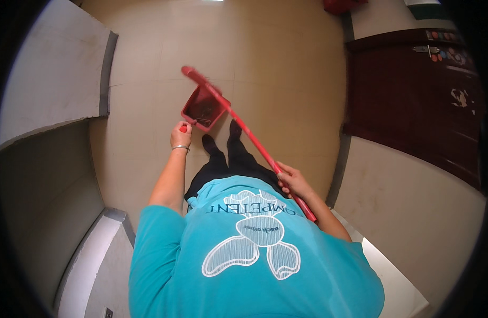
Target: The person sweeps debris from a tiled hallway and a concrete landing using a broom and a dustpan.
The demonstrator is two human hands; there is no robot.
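Note:
My left hand [181, 135], with a bracelet at the wrist, grips the red handle end [183, 129] of a dustpan. Below it the red dustpan [187, 107] is over the tiled floor just ahead of my feet, with dark debris [206, 110] inside. My right hand [293, 180] is wrapped around the long red handle of a broom [252, 137], whose upper end reaches back past my forearm. The broom slants forward to the left across the dustpan. Its red head [194, 74] is at the pan's far side, slightly blurred; the bristles are mostly hidden.
Pale floor tiles [287, 79] run ahead between two walls. A dark red door [406, 87] with a metal handle and stickers is on the right. A grey-edged wall corner [109, 71] juts out on the left. A red object [341, 4] stands at the far right.

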